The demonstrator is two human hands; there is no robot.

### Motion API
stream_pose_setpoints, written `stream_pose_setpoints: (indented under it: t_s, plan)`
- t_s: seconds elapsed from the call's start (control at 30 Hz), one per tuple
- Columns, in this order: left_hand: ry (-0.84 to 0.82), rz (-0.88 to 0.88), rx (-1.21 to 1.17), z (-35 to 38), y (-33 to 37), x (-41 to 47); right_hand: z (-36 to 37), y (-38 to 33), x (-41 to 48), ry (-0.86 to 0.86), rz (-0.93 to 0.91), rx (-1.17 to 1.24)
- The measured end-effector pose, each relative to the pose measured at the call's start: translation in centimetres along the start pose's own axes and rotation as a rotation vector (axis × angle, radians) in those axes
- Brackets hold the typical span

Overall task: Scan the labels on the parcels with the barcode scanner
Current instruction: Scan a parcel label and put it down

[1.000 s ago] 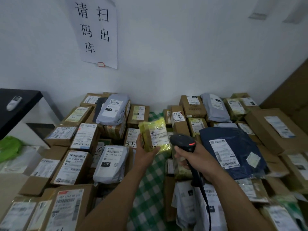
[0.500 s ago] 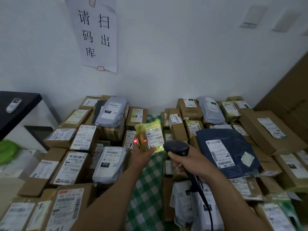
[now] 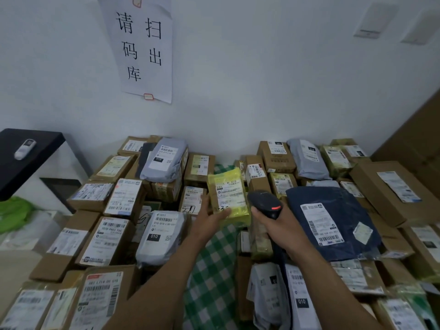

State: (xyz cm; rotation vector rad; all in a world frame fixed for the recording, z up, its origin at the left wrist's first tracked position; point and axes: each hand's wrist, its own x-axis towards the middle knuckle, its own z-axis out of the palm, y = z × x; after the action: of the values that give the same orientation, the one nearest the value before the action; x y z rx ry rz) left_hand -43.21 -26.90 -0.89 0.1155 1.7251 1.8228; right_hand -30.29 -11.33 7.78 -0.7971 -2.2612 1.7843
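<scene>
— Where is the parcel being scanned?

— The yellow parcel (image 3: 228, 196) is up off the pile, just above centre toward 12 o'clock. Its white label (image 3: 229, 194) is tipped to face the camera. The left grip (image 3: 209, 219) grasps it by the lower left edge, thumb up the side and fingers underneath. The right grip (image 3: 279, 226) is clenched round the handle of the barcode scanner (image 3: 263, 204). The scanner's head sits just beside the parcel's corner at 4 o'clock, with a red lamp lit on its back.

— What might spoil the read?

— I'd judge the head too close and off to one side. The beam could miss the barcode, or catch a neighbour such as the label on the navy bag (image 3: 333, 225) at 3 o'clock. The yellow wrap looks glossy, so glare is possible. Held by one edge only, the parcel could also slip down onto the checked cloth (image 3: 214, 270) that covers the surface at 6 o'clock.

— Anything legible?

— The wall sign (image 3: 142, 44) at 11 o'clock reads 请扫码出库. The grey mailer (image 3: 159, 236) at 8 o'clock carries a black tag "010" and a line beginning "010 010". The brown box (image 3: 107, 236) just beside it shows what looks like "5070-P803". The yellow parcel's own print is too small to read. There is handwriting at its foot, but I cannot make it out.
</scene>
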Motion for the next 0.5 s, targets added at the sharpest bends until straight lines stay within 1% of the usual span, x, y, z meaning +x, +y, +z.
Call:
stream_pose_setpoints:
  t_s: [0.1,0.2,0.27,0.4,0.43,0.5]
  plan:
    - [-0.055,-0.082,-0.077,0.4,0.2,-0.4,0.8,0.0,0.8,-0.007,-0.03,0.083]
    - [-0.038,-0.078,-0.095,0.5,0.4,-0.2,1.5,-0.2,1.3,-0.032,-0.04,0.176]
    - [-0.002,-0.029,-0.009,0.3,1.1,0.0,1.8,-0.2,1.7,-0.066,-0.029,0.191]
    - [0.056,0.066,0.322,0.1,2.5,1.1,2.4,-0.2,3.4,-0.065,-0.034,0.141]
    - [0.079,0.074,0.351,0.0,2.6,1.7,2.4,-0.2,4.2,-0.064,-0.035,0.132]
    - [0.133,0.096,0.327,-0.1,2.9,3.1,2.6,-0.6,5.7,-0.069,-0.018,0.121]
